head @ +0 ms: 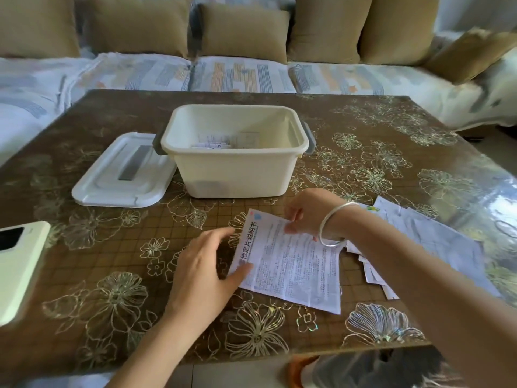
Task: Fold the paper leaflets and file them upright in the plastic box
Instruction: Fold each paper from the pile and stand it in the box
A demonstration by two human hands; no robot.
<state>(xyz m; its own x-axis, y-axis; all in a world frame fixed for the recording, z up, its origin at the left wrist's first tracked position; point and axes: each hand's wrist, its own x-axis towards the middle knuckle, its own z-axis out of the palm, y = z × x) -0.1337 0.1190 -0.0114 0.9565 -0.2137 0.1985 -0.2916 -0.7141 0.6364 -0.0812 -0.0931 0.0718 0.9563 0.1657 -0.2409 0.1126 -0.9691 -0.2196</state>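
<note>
A printed white paper leaflet (296,264) lies on the brown flowered table (112,275) in front of me. My left hand (204,270) pinches its left edge, the thumb on top of the paper. My right hand (310,214), with a silver bangle on the wrist, pinches the leaflet's far edge. Behind it stands the cream plastic box (235,169), open, with a few folded leaflets (215,144) inside. More loose leaflets (425,233) lie in a pile at the right, partly hidden under my right forearm.
The box's white lid (123,175) lies flat to the left of the box. A pale phone (16,264) rests at the table's left edge. A sofa with tan cushions (243,32) runs along the far side. The table's near edge is close to my body.
</note>
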